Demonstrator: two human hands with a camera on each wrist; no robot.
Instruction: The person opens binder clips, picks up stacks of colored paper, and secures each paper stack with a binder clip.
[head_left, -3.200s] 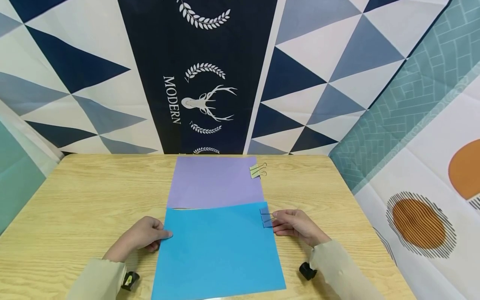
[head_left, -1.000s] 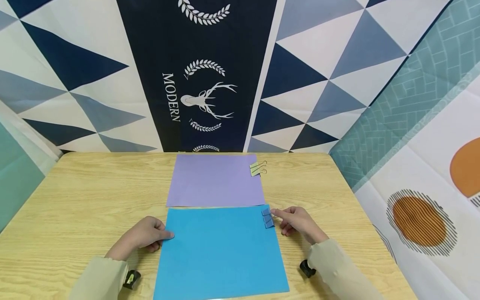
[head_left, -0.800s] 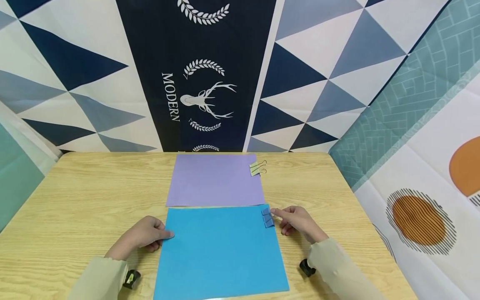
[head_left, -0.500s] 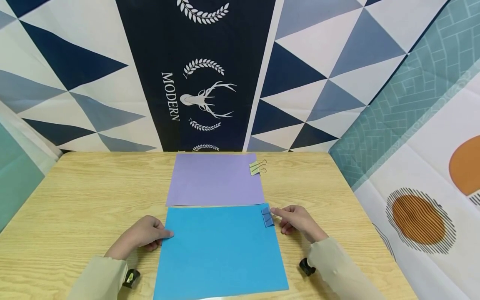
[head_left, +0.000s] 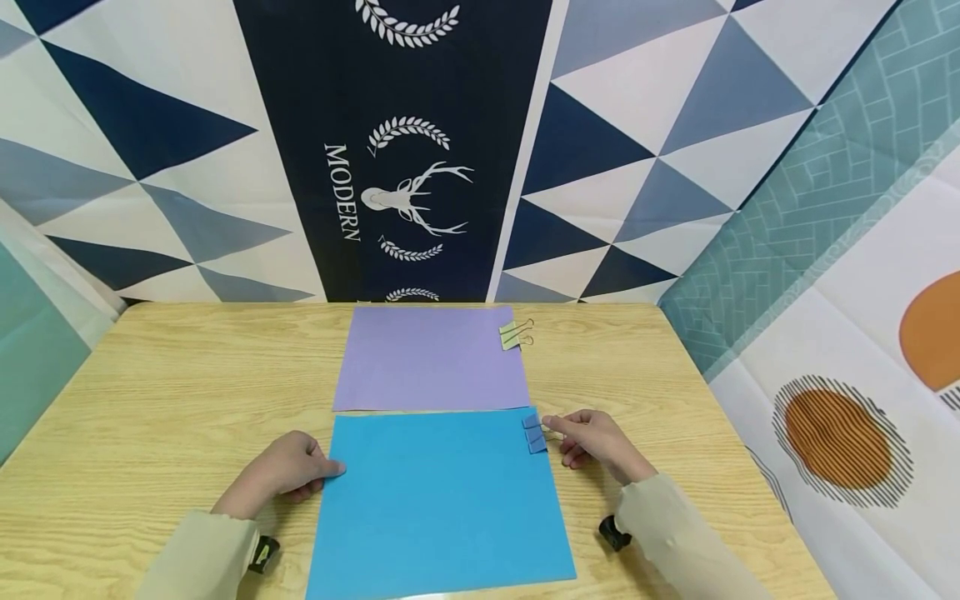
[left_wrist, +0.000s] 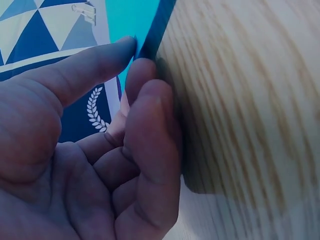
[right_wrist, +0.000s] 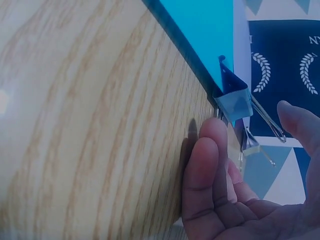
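Note:
A blue sheet of paper (head_left: 442, 508) lies on the table nearest me, with a blue binder clip (head_left: 535, 435) on its right edge near the far corner. My left hand (head_left: 288, 468) pinches the sheet's left edge, thumb on top and fingers below, as the left wrist view shows. Beside the clip is my right hand (head_left: 596, 442). In the right wrist view its thumb (right_wrist: 292, 117) stands apart from the wire handle of the clip (right_wrist: 235, 102), and the fingertips (right_wrist: 214, 131) reach to the clip's underside; whether they touch it is unclear.
Beyond the blue sheet lies a purple sheet of paper (head_left: 431, 358), a yellow-green binder clip (head_left: 510, 336) on its right edge. The wooden table (head_left: 187, 375) ends at patterned cloth walls (head_left: 615, 167) behind and at the right.
My right fingers, earlier gripping around the clip's handles, have loosened, with the thumb lifted off. A wire handle now sticks out beyond the sheet's edge. My left hand has stayed put.

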